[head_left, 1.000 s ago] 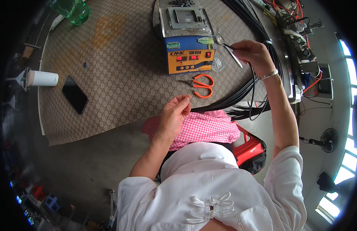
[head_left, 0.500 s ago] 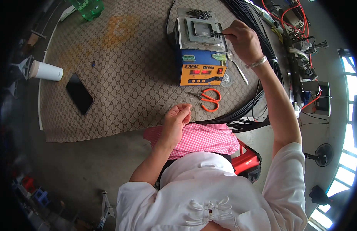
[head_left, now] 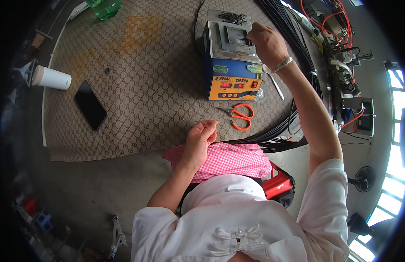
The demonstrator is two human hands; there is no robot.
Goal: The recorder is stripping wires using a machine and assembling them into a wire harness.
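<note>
Pinching with thumb and fingertips at the right rim of the square metal well (head_left: 235, 35), your right hand (head_left: 269, 46) is closed around a short dark piece (head_left: 250, 43), mostly hidden by the fingers. The well tops the blue-and-orange unit (head_left: 231, 79), which stands toward the bench's (head_left: 137, 105) far edge; dark scraps (head_left: 231, 17) lie behind the well. Your left hand (head_left: 202, 136) hovers above the near edge, fingers curled and thumb against index; you can't tell whether it grips anything. Orange-handled snips (head_left: 241, 115) lie between unit and near edge, a spoon (head_left: 278, 87) right of the unit. Black cables (head_left: 303, 48) run along the right edge; a phone (head_left: 90, 105) and white cup (head_left: 53, 77) sit toward the left edge.
</note>
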